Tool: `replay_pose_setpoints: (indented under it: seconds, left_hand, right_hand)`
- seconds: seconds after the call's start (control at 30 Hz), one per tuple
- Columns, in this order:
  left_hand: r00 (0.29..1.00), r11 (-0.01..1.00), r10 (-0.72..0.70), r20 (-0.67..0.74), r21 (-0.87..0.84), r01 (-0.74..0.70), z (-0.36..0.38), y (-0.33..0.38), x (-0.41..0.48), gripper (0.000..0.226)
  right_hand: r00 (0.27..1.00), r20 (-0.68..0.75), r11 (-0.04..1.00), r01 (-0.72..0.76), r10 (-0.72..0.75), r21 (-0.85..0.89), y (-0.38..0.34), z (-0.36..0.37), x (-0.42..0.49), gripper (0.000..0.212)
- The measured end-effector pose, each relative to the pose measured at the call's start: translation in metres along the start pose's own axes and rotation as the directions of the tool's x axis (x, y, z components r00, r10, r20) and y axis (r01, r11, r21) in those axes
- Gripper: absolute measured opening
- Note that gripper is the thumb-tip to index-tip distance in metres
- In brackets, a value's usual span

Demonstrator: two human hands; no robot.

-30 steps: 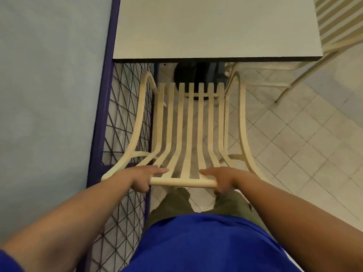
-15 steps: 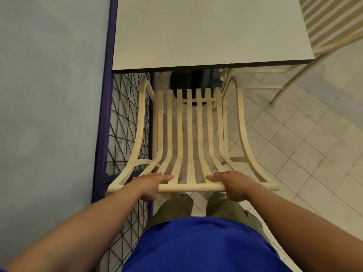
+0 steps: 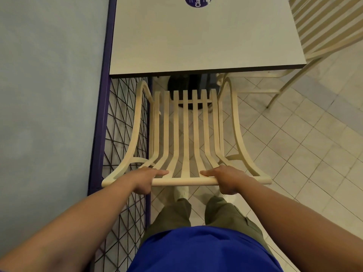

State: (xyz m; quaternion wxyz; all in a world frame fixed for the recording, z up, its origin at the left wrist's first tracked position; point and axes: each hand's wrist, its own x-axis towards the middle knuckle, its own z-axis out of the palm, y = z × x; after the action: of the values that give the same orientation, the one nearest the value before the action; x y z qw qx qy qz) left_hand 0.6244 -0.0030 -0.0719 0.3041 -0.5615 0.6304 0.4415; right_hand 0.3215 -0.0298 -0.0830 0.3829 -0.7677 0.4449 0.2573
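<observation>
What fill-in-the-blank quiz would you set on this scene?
The left hand and right hand both grip the top rail of a cream slatted ____.
Ahead of it stands a grey ____ bearing a round sticker.
The wire grid on the left has a ____ frame.
Missing: chair; table; purple.

Cream slatted chair [image 3: 185, 134], purple-framed grid panel [image 3: 121, 122]

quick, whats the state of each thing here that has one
slatted chair: upright, seat empty, facing the table
left hand: grips the chair's top rail
right hand: grips the top rail
table: bare but for a purple sticker at its far edge
second chair: upright, at the table's right side
</observation>
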Motion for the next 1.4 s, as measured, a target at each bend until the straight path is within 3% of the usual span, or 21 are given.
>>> replay_pose_setpoints:
  seconds: [0.17, 0.97, 1.23, 1.4]
  left_hand:
    - [0.997, 1.0, -0.018, -0.077, 0.013, 0.019, -0.016, -0.01, 0.005, 0.092]
    - [0.999, 0.998, 0.028, -0.017, 0.049, -0.027, -0.01, -0.009, -0.01, 0.095]
    - [0.998, 0.997, 0.037, 0.056, -0.075, -0.033, -0.016, -0.007, 0.0, 0.083]
    - [0.996, 0.974, 0.085, 0.016, -0.211, -0.08, -0.017, 0.006, 0.0, 0.078]
  right_hand:
    - [0.999, -0.054, 1.0, -0.003, 0.003, 0.002, -0.005, -0.014, 0.011, 0.078]
    - [0.998, 0.051, 0.999, -0.034, 0.033, 0.027, -0.015, -0.011, 0.006, 0.083]
    - [0.988, 0.153, 0.988, -0.041, 0.019, 0.147, -0.017, -0.021, 0.012, 0.079]
    - [0.998, 0.027, 0.962, -0.066, 0.061, 0.265, -0.02, -0.024, 0.016, 0.068]
